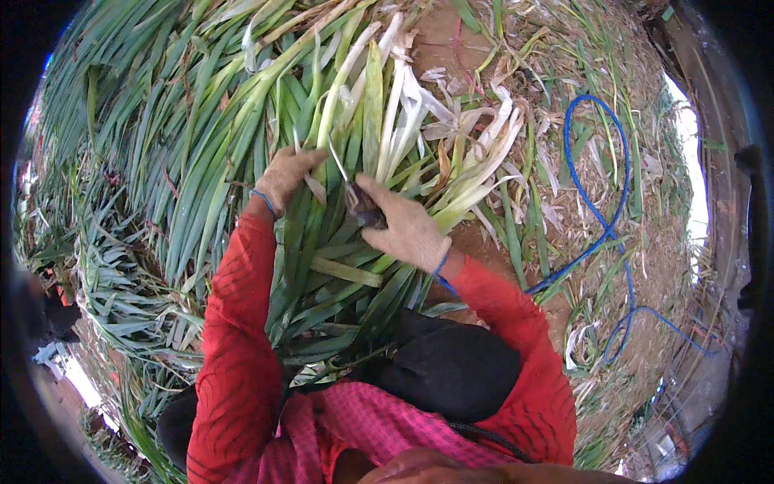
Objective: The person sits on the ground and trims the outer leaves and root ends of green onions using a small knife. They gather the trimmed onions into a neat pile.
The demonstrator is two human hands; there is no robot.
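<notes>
My left hand [287, 178], in a tan glove, is closed around a thin pale leek leaf [315, 189], whose end sticks out below the fingers. In my right hand [408, 227], also gloved, is a knife [361, 206] with a dark handle. Its narrow blade [338, 162] points up and left, close to a pale green leek stalk [329, 112] beside my left fingertips. White leek shanks [411, 112] with loose, papery skins lie just beyond the knife. Green leek leaves [302, 248] spread beneath both hands towards my lap.
A large heap of leeks [151, 121] fills the upper left. Looped blue rope [626, 157] lies across leaf-strewn ground [659, 260] on the right. Brown soil [438, 42] shows at the top. My dark-clothed knee [459, 369] is close below my right hand.
</notes>
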